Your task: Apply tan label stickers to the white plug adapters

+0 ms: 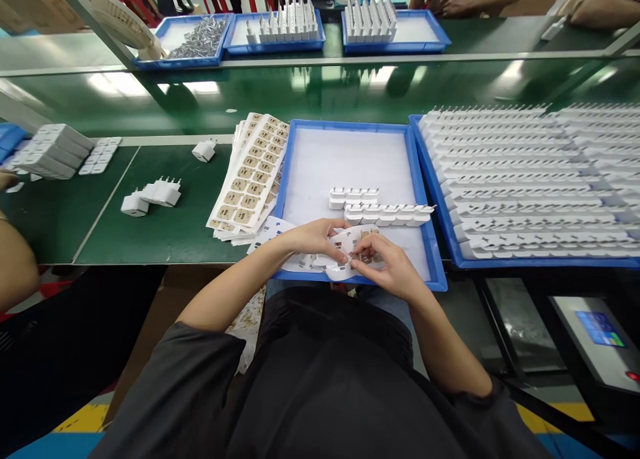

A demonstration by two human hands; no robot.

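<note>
A curved white sticker sheet (341,270) with punched-out shapes hangs over the near edge of a blue tray (350,126). My left hand (320,238) grips this sheet from the left, thumb lying on top. From the right, my right hand (385,262) pinches at the sheet's surface, thumb and forefinger close together; anything small between them is too tiny to make out. Just beyond my hands, white plug adapters stand in two rows: a shorter row (353,198) and a longer row (390,214), pins pointing up.
A stack of label sheets (250,172) lies left of the tray. Loose adapters (160,192) sit farther left, near a co-worker's arm (15,266). At right, another tray (525,262) holds many adapters. Trays with adapters and metal pins (200,38) stand on the far shelf.
</note>
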